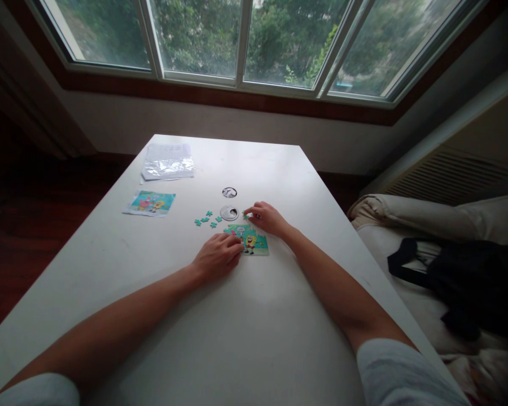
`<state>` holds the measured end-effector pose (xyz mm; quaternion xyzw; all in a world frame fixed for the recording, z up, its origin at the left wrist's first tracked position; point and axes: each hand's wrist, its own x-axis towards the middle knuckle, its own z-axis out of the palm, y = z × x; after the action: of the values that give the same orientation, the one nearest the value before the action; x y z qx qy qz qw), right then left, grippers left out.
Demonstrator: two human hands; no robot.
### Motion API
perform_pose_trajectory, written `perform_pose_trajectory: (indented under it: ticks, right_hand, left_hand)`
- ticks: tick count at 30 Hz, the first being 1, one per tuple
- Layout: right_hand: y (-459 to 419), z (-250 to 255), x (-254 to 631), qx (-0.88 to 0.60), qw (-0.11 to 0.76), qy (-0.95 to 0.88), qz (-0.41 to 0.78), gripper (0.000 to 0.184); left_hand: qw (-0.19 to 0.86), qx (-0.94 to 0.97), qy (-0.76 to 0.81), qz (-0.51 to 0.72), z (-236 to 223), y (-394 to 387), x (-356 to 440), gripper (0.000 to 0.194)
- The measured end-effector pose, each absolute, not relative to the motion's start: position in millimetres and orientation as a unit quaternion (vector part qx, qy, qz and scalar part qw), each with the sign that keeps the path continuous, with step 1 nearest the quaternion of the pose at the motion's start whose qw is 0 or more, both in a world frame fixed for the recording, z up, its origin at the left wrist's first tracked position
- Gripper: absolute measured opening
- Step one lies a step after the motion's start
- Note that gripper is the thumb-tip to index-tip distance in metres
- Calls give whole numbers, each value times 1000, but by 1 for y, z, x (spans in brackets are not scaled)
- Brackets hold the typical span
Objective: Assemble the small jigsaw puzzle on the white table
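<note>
A partly assembled jigsaw puzzle (260, 242) with yellow and pink cartoon figures on a teal ground lies flat on the white table (254, 316). My left hand (219, 254) rests at its left side, fingers together and curled over that edge, covering part of the picture. Just above the puzzle's upper right, my right hand (267, 217) is closed in a pinch on a small teal puzzle piece (245, 215), partly hidden by the fingertips. Several loose teal pieces (205, 220) lie to the upper left of the puzzle.
Two round metal-rimmed discs (229, 213) are in the tabletop beyond the puzzle. A small printed picture sheet (152, 203) lies to the left, with a clear plastic bag and papers (168, 162) behind it. Dark clothing (478, 282) lies on a pale sofa (410, 225) at right.
</note>
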<state>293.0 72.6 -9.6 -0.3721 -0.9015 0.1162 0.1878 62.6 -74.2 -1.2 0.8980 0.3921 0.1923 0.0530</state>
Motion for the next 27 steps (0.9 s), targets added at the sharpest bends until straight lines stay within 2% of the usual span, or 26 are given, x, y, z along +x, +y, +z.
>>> perform_pose_trajectory:
  ticks: [12, 27]
  right_hand:
    - [63, 6, 288, -349, 98, -932, 20, 20]
    - [69, 0, 288, -375, 128, -912, 106, 13]
  left_hand:
    - [50, 912, 364, 183, -2, -74, 65, 31]
    - [59, 916, 350, 188, -3, -76, 67, 32]
